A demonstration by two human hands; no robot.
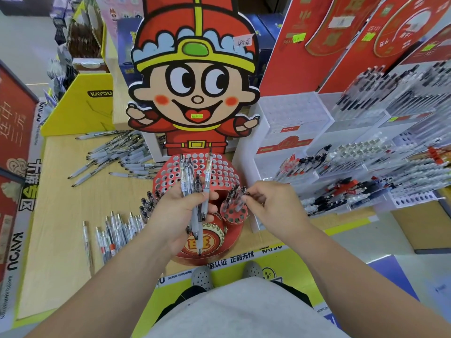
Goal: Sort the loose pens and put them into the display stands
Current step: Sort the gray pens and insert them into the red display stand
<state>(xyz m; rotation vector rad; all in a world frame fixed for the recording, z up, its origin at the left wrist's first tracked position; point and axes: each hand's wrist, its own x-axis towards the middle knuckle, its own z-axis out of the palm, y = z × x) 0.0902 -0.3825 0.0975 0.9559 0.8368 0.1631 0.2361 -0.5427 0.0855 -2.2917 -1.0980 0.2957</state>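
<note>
A red cartoon display stand [220,172] with many round holes sits on the wooden table, below a big cartoon figure. My left hand [181,215] grips a bundle of clear pens [195,191] over the stand's middle. My right hand [271,203] pinches the top of one pen [240,203] standing in the small round side holder [234,213], where several pens stand. More pens stand in holes at the stand's left edge [148,203].
Loose pens lie in a row at the left front [114,230] and in a heap at the back left [117,154]. White tiered racks full of pens [366,167] stand to the right. A yellow box [80,106] stands at the back left.
</note>
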